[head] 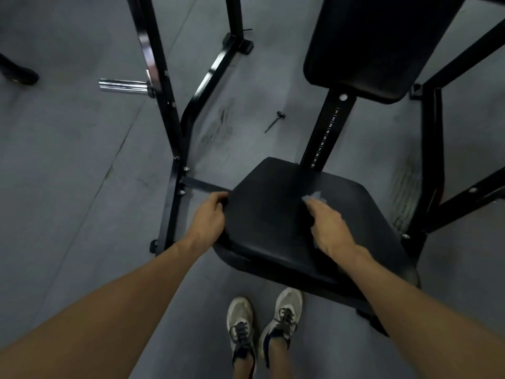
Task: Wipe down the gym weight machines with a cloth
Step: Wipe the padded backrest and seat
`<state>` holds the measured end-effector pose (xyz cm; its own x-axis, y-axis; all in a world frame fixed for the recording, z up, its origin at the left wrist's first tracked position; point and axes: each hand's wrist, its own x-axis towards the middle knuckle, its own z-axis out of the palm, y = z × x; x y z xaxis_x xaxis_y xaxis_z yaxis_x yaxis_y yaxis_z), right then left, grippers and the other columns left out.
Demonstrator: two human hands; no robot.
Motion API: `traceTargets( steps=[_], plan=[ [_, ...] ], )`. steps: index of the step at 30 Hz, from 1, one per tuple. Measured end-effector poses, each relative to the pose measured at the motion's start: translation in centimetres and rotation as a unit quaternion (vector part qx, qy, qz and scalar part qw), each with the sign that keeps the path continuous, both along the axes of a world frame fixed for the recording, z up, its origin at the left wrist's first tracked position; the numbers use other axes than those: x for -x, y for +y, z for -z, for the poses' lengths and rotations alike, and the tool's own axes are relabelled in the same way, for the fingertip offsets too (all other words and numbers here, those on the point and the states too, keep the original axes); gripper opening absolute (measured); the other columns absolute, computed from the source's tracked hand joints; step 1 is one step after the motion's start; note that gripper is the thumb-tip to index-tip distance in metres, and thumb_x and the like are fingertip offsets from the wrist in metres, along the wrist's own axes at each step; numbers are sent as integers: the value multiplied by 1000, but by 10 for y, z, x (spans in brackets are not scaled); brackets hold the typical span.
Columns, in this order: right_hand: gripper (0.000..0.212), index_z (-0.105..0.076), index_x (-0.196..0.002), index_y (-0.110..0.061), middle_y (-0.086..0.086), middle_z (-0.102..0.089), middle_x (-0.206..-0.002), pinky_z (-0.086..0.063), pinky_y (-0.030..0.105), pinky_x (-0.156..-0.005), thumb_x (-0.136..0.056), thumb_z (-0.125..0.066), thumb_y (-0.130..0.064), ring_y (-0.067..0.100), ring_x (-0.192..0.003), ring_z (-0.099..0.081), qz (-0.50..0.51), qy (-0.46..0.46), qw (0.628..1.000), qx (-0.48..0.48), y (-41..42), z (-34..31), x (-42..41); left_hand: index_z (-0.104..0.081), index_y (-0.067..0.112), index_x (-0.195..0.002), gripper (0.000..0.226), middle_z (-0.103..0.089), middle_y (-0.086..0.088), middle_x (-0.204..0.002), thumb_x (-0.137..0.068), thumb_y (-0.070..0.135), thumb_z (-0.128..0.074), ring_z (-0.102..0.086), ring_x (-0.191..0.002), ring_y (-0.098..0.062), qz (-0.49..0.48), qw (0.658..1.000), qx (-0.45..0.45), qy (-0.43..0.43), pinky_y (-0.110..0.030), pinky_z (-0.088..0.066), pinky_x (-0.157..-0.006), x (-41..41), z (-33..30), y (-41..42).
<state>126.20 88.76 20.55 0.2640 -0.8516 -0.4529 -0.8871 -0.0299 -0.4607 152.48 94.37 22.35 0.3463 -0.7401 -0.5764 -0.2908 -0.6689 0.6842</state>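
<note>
My right hand (328, 225) lies on the black padded vinyl seat (287, 231) of the weight machine, fingers bent over a small crumpled grey-blue cloth (317, 196). Only its far edge peeks out past my fingertips — the rest is hidden under my palm. The cloth sits near the middle of the seat, a little toward the far right. The seat's surface is matte and dark, with rounded corners and a faint paler smear near the cloth.

My left hand (209, 217) grips the seat's left edge, fingers curled round the far-left corner.

Beyond the seat a black steel post with white printed numbers (326, 132) rises to the black padded backrest (382, 42) at far right. Black steel frame tubes (164, 86) stand to the left, a chrome peg (123, 85) sticking out from them. A small dark pin (276, 121) lies on the grey floor (68, 160). My two grey lace-up trainers (262, 326) stand at the near edge — just short of the seat.
</note>
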Motion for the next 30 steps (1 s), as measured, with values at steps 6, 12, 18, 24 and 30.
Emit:
traceTargets(
  steps=[6,12,18,24,30],
  plan=[
    [35,-55,-135,-16,13,-54,-138,-35,41,-104,-103,-40,-10,33,-125,-53,-64,23,997,27,8,-4,-152,-66,7,-122,31,-70,-11,-124,-107,6,-38,-66,-115,-21,-218,953,19,209,-35,-50,-104,-13,-3,15],
    [30,-60,-129,-14,10,-65,-126,-52,41,-96,-102,-49,-11,28,-114,-63,-281,-17,960,0,29,-32,-219,-66,7,-110,43,-73,-7,-100,-112,35,-33,-69,-97,-20,-362,900,8,245,-34,-56,-78,-29,-13,33],
    [37,-72,-120,-21,4,-69,-121,-50,39,-99,-93,-53,-5,23,-115,-62,-357,-191,913,52,45,-39,-140,-57,6,-111,34,-65,-12,-103,-111,29,-32,-60,-82,-16,-220,973,-28,69,-38,-54,-75,-16,-21,42],
    [53,-50,-149,-18,-7,-46,-155,-34,45,-119,-101,-51,5,16,-149,-34,-322,-219,921,19,63,-34,-7,-57,12,-129,36,-49,5,-117,-111,28,-30,-45,-111,-11,-129,991,13,22,-28,-33,-96,0,-31,46],
    [49,-62,-135,-8,6,-60,-141,-44,52,-110,-101,-39,-34,26,-139,-48,-138,-66,983,98,89,-51,-5,-59,18,-120,29,-53,6,-113,-110,26,-33,-49,-108,-11,-108,994,26,18,-28,-34,-93,8,-38,38]
  ],
)
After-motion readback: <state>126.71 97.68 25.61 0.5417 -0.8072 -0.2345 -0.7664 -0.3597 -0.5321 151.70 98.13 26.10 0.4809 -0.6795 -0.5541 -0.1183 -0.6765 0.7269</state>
